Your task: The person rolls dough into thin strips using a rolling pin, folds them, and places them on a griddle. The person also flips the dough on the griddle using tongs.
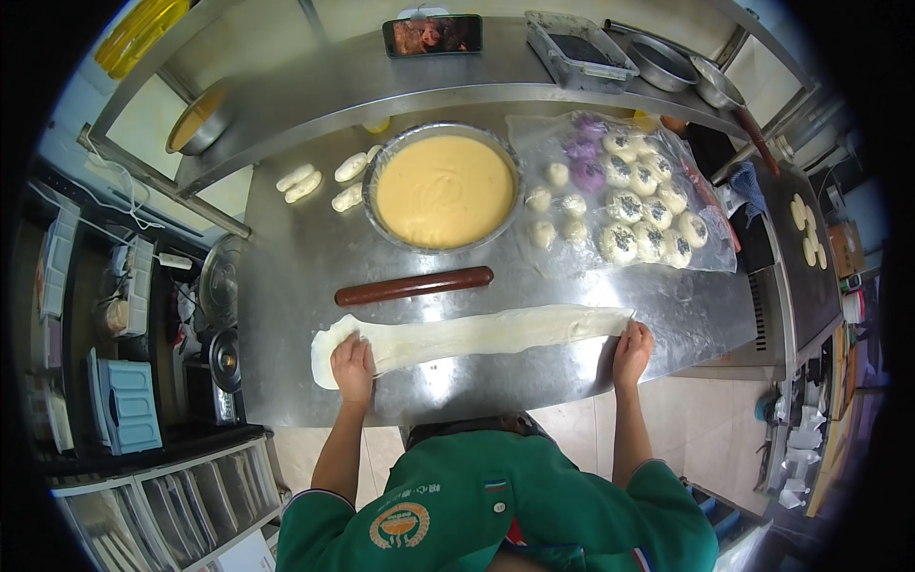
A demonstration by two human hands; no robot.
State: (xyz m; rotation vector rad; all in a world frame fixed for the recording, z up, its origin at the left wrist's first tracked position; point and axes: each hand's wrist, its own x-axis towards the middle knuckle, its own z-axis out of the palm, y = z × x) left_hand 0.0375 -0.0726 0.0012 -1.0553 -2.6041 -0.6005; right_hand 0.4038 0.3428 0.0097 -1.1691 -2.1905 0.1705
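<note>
A long, flat strip of pale dough (486,334) lies crosswise on the steel table. My left hand (353,367) has its curled fingers on the wider left end of the strip, gripping it. My right hand (633,353) pinches the narrower right end between closed fingers. Just beyond the strip lies a brown rolling pin (414,285). Behind the pin stands a large metal bowl of yellow batter (444,191).
Filled dough rounds (624,205), purple, plain or seed-topped, cover a plastic sheet at back right. Small dough pieces (299,181) sit at back left. A steel shelf (315,124) behind holds a phone (432,34), a plastic tub (577,57) and pans. Dark shelving (71,353) stands left.
</note>
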